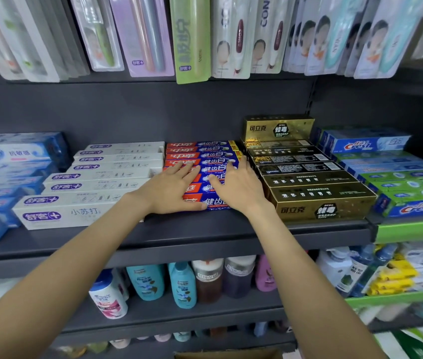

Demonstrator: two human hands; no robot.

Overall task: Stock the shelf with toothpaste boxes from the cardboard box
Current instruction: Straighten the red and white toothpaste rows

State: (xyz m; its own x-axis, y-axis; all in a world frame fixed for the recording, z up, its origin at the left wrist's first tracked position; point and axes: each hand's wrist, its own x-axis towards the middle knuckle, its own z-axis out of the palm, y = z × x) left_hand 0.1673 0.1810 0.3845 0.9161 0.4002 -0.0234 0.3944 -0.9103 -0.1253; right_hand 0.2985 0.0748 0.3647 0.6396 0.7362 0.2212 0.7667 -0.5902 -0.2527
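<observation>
A row of red and blue toothpaste boxes (205, 154) lies on the dark grey shelf (179, 234), running from front to back. My left hand (171, 189) rests flat on the left part of the front boxes, fingers straight and pointing back. Beside it, my right hand (236, 187) lies flat on the right part of the same row. Neither hand grips a box. At the bottom edge of the view, only the top rim of the cardboard box (228, 354) shows.
White toothpaste boxes (96, 177) fill the space left of the row and gold and black ones (306, 177) the right. Blue boxes (5, 172) stand far left, green and blue Crest boxes (399, 177) far right. Toothbrush packs (192, 37) hang above; shampoo bottles (182, 283) stand below.
</observation>
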